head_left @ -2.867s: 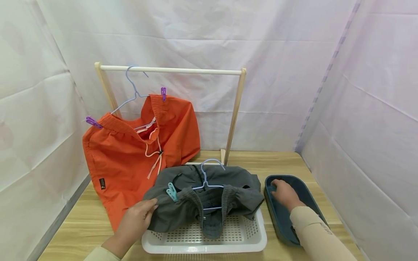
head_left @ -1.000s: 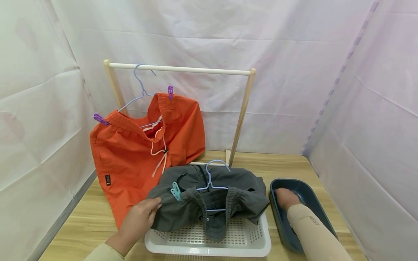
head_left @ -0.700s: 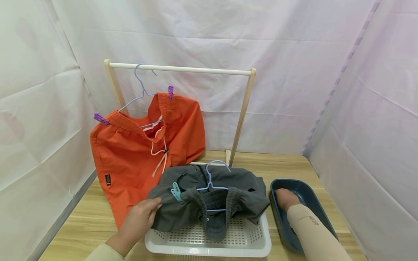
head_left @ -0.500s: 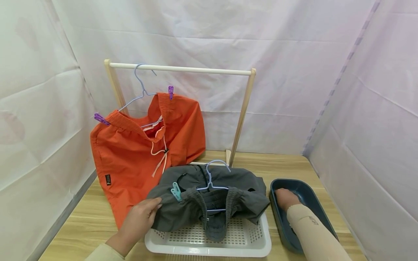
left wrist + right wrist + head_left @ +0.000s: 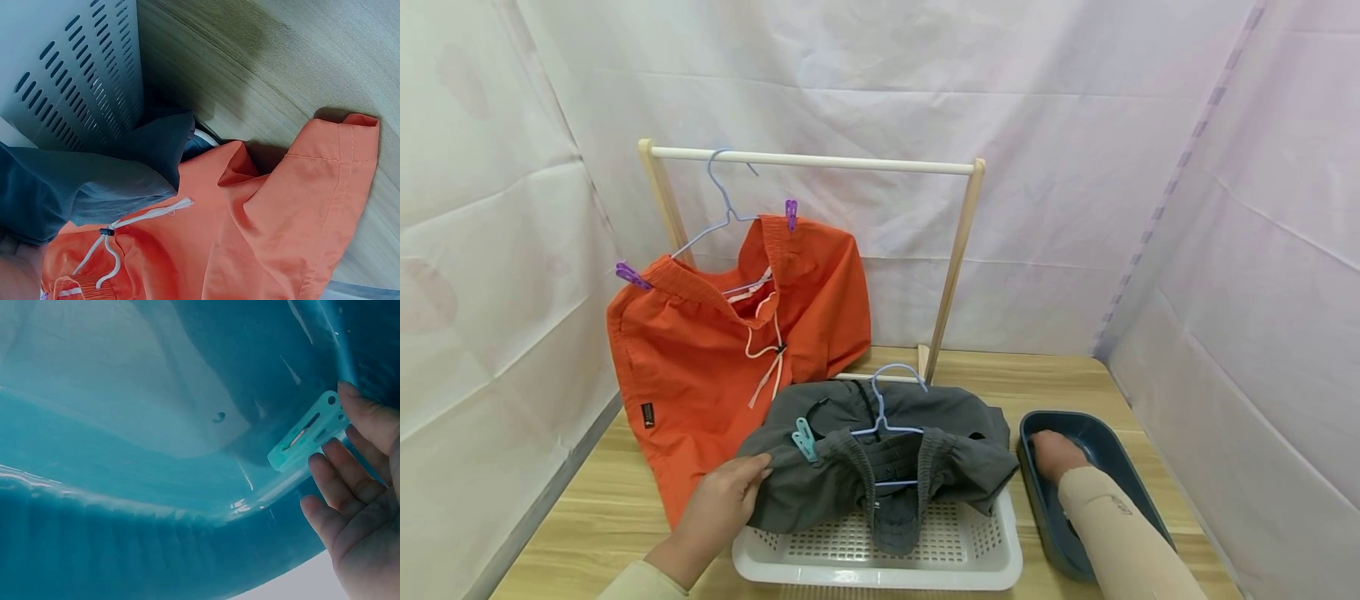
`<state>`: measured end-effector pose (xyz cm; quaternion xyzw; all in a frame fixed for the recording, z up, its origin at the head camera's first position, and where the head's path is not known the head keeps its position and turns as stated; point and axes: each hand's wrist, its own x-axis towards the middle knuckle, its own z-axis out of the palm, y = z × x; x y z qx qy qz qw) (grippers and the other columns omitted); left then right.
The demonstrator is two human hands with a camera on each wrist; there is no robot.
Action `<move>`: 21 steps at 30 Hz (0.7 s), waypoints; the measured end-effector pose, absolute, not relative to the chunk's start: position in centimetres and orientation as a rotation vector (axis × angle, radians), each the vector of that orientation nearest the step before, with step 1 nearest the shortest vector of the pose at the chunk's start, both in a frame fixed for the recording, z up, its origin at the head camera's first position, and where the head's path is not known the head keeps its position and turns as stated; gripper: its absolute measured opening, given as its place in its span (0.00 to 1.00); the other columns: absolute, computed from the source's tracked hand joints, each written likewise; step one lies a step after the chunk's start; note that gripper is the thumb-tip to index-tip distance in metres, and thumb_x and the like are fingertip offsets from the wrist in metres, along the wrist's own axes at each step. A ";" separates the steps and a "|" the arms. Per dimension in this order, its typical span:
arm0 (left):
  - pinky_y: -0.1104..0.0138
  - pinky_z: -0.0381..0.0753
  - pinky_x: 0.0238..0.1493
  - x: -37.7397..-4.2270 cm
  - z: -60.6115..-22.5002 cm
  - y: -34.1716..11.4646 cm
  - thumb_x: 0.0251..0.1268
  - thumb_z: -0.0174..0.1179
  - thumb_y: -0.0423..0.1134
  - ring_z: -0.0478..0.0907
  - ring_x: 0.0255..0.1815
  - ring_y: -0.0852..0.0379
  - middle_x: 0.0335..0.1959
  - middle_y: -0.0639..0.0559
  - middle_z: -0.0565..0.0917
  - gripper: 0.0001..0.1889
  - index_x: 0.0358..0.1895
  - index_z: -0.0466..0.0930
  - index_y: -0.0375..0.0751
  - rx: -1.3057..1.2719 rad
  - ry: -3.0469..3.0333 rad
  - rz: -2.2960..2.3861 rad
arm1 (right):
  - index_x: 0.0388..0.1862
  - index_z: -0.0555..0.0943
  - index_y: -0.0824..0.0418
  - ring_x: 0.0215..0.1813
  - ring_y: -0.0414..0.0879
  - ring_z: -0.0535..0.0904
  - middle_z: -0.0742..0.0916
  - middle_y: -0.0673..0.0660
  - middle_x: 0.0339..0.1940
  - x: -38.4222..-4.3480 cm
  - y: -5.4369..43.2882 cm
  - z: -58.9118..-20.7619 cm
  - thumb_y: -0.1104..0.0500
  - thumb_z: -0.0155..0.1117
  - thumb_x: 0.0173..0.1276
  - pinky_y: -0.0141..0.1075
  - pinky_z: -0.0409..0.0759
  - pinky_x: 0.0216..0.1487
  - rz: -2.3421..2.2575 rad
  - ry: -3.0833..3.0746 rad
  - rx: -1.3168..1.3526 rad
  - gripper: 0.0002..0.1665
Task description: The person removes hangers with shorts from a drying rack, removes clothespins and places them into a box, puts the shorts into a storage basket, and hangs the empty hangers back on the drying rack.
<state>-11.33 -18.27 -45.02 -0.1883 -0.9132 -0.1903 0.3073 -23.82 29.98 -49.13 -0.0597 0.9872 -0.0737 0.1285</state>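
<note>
Grey trousers [image 5: 820,492] lie bunched over a white plastic basket [image 5: 872,575], with a light-blue hanger [image 5: 880,417] in the waistband and a turquoise clothespin [image 5: 805,440] clipped at the left. My left hand [image 5: 721,502] pinches the left edge of the trousers between thumb and fingers. Inside the dark blue tray [image 5: 1123,467] is my right hand [image 5: 1057,457], its fingers hidden in the head view. In the right wrist view it pinches the end of another turquoise clothespin [image 5: 303,434] between thumb and index finger, close to the tray's bottom corner.
Behind the basket stands a clothes rack [image 5: 820,161] of wood and white rods. Orange trousers [image 5: 715,367] hang from it on a light-blue hanger [image 5: 726,204] with two purple clothespins [image 5: 791,215], reaching the wooden table [image 5: 580,517]. White cloth walls [image 5: 1037,167] enclose the space.
Since the oldest frame, my right hand has reached lower into the tray, and the head view has shifted slightly. My left hand stays on the grey trousers. Over the last second almost nothing moves.
</note>
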 end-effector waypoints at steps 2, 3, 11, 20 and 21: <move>0.60 0.85 0.33 -11.3 -45.0 -18.2 0.37 0.75 0.24 0.85 0.32 0.50 0.31 0.46 0.86 0.16 0.36 0.85 0.36 -0.490 -2.422 -0.507 | 0.50 0.80 0.72 0.54 0.67 0.77 0.82 0.71 0.50 -23.9 30.0 -49.1 0.74 0.49 0.68 0.57 0.75 0.54 -0.225 2.878 -0.163 0.16; 0.60 0.85 0.33 -11.3 -45.0 -18.2 0.37 0.75 0.24 0.85 0.32 0.50 0.31 0.46 0.86 0.16 0.36 0.86 0.36 -0.487 -2.423 -0.510 | 0.51 0.79 0.72 0.54 0.67 0.77 0.82 0.72 0.50 -24.0 30.1 -49.0 0.74 0.50 0.67 0.58 0.75 0.54 -0.231 2.882 -0.152 0.16; 0.60 0.85 0.32 -11.4 -45.2 -18.2 0.38 0.75 0.24 0.85 0.32 0.50 0.31 0.46 0.86 0.16 0.36 0.86 0.36 -0.480 -2.422 -0.509 | 0.58 0.76 0.71 0.51 0.65 0.79 0.79 0.74 0.56 -23.9 30.6 -48.2 0.71 0.61 0.61 0.56 0.79 0.45 -0.313 2.893 -0.048 0.23; 0.60 0.84 0.32 -11.4 -45.1 -18.1 0.39 0.74 0.24 0.85 0.32 0.50 0.32 0.46 0.87 0.16 0.37 0.86 0.36 -0.470 -2.422 -0.516 | 0.63 0.71 0.72 0.52 0.68 0.76 0.74 0.77 0.59 -23.1 30.8 -46.8 0.63 0.68 0.60 0.54 0.79 0.41 -0.368 2.910 0.025 0.32; 0.60 0.85 0.32 -11.4 -45.1 -18.1 0.39 0.74 0.24 0.85 0.32 0.50 0.32 0.46 0.87 0.16 0.37 0.86 0.36 -0.466 -2.425 -0.517 | 0.63 0.71 0.72 0.52 0.69 0.76 0.74 0.78 0.59 -23.0 30.8 -46.5 0.63 0.68 0.60 0.54 0.79 0.41 -0.390 2.912 0.030 0.33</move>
